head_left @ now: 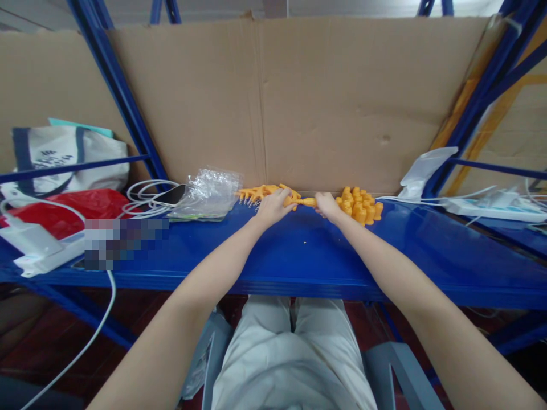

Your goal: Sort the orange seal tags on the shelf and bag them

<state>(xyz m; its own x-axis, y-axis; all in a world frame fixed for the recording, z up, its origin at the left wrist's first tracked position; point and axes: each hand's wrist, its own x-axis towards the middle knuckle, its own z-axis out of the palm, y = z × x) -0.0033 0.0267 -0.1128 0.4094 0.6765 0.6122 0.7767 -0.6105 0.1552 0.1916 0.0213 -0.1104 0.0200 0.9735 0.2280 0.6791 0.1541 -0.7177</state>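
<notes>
Both hands meet over the far middle of the blue tabletop. My left hand is closed on one end of an orange plastic piece. Closed round its other end is my right hand, so the piece stretches between the two. My fingers hide much of it, and its exact kind is unclear. Beside my left hand lies a pile of thin orange parts with small metal rings or coils hanging from them. Just right of my right hand stands a cluster of short, knobby orange parts.
Clear plastic bags lie left of the orange pile, near a phone and coiled white cables. A red bag and a white power strip sit farther left. Another power strip is at right. Cardboard closes the back.
</notes>
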